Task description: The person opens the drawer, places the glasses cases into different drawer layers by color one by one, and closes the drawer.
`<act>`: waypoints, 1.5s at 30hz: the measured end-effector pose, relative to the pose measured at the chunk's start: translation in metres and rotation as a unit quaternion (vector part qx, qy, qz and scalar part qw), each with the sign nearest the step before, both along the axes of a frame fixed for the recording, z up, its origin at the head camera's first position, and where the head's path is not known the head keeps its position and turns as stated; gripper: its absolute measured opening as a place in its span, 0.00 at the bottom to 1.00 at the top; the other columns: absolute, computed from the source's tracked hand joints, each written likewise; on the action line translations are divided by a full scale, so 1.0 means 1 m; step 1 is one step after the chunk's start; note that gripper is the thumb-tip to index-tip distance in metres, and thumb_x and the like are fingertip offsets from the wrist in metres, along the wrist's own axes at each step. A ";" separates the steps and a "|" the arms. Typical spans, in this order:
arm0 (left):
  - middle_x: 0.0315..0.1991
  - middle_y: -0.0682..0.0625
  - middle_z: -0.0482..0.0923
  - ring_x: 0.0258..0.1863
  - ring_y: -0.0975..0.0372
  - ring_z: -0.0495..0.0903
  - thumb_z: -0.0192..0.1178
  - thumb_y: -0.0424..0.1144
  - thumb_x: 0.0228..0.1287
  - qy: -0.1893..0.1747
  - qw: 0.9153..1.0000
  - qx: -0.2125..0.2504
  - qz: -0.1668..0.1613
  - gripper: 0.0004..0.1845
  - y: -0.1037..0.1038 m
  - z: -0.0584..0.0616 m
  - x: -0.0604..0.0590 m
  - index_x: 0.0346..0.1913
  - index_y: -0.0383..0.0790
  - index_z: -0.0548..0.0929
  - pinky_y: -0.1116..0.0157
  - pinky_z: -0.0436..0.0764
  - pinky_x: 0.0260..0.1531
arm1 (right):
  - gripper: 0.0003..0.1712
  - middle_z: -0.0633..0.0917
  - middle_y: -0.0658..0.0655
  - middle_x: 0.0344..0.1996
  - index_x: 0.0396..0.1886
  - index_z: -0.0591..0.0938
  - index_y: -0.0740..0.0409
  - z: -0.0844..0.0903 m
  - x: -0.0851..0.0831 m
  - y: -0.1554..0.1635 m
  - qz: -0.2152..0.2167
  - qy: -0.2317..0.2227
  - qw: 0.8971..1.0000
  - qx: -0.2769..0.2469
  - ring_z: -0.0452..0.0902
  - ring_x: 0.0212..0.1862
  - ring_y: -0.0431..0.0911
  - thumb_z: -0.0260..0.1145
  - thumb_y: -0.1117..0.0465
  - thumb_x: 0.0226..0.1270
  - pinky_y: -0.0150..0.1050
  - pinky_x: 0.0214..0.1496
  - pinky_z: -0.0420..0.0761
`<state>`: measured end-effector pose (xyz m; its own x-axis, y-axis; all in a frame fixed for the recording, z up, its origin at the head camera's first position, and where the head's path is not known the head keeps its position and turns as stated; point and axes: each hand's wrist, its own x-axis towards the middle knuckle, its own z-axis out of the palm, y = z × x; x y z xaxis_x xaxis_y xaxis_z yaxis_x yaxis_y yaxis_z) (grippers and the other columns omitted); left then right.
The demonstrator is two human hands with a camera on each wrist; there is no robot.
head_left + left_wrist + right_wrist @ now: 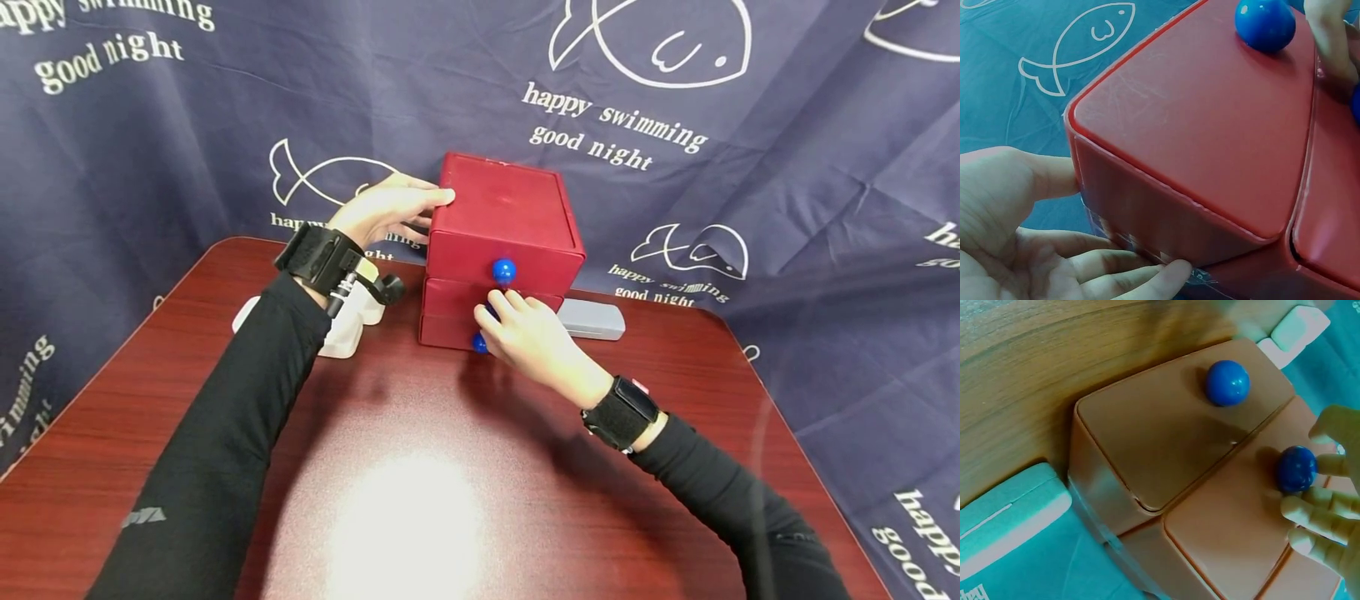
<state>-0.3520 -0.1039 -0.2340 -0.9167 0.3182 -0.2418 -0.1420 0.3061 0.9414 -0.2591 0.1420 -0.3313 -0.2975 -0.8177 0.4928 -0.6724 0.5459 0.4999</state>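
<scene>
Right fingers [1315, 519] round middle blue knob [1295, 469], left hand [386, 208] against 3-drawer red box [506, 204]

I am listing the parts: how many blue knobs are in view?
3, one above another on the red drawers: top knob, middle knob and bottom knob. The right hand partly hides the middle one in the head view.

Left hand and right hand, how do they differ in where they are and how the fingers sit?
The left hand is at the side of the red drawers; the right hand is at their front, by the middle knob. The left hand's fingers are mostly straight, while the right hand's curl around that knob. Both have a black strap at the wrist.
</scene>
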 end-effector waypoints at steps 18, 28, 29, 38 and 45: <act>0.70 0.44 0.71 0.70 0.52 0.73 0.52 0.49 0.77 0.009 1.000 0.007 -0.002 0.32 -0.002 -0.001 0.001 0.77 0.40 0.64 0.54 0.77 0.68 | 0.11 0.75 0.60 0.39 0.42 0.75 0.62 -0.016 -0.012 -0.013 -0.026 -0.010 1.000 -0.006 0.75 0.35 0.51 0.67 0.67 0.64 0.37 0.27 0.80; 0.69 0.44 0.72 0.69 0.52 0.73 0.54 0.50 0.76 0.012 1.000 0.012 -0.005 0.32 -0.002 -0.002 0.003 0.77 0.40 0.66 0.54 0.76 0.68 | 0.19 0.75 0.61 0.41 0.44 0.73 0.63 -0.019 -0.018 -0.014 -0.033 -0.005 0.999 0.011 0.75 0.36 0.51 0.74 0.69 0.58 0.38 0.33 0.82; 0.69 0.44 0.72 0.69 0.52 0.73 0.53 0.50 0.76 0.012 1.000 0.011 -0.005 0.32 -0.002 -0.002 0.003 0.76 0.40 0.66 0.53 0.76 0.68 | 0.20 0.75 0.61 0.41 0.44 0.73 0.63 -0.019 -0.019 -0.015 -0.032 -0.007 0.999 0.010 0.75 0.36 0.51 0.75 0.69 0.57 0.38 0.33 0.83; 0.68 0.44 0.73 0.68 0.53 0.74 0.53 0.50 0.76 0.016 1.000 0.006 -0.003 0.31 -0.002 -0.003 0.001 0.76 0.40 0.67 0.53 0.77 0.68 | 0.15 0.75 0.59 0.38 0.40 0.74 0.63 -0.020 -0.023 -0.018 -0.020 -0.007 1.000 -0.010 0.74 0.32 0.51 0.72 0.67 0.61 0.38 0.28 0.83; 0.69 0.44 0.72 0.69 0.53 0.73 0.52 0.50 0.77 0.012 1.000 0.007 -0.004 0.31 -0.001 -0.002 0.002 0.77 0.41 0.66 0.54 0.77 0.68 | 0.12 0.76 0.59 0.38 0.39 0.74 0.61 -0.020 -0.022 -0.020 -0.023 -0.009 0.999 -0.026 0.75 0.33 0.51 0.69 0.64 0.63 0.39 0.27 0.84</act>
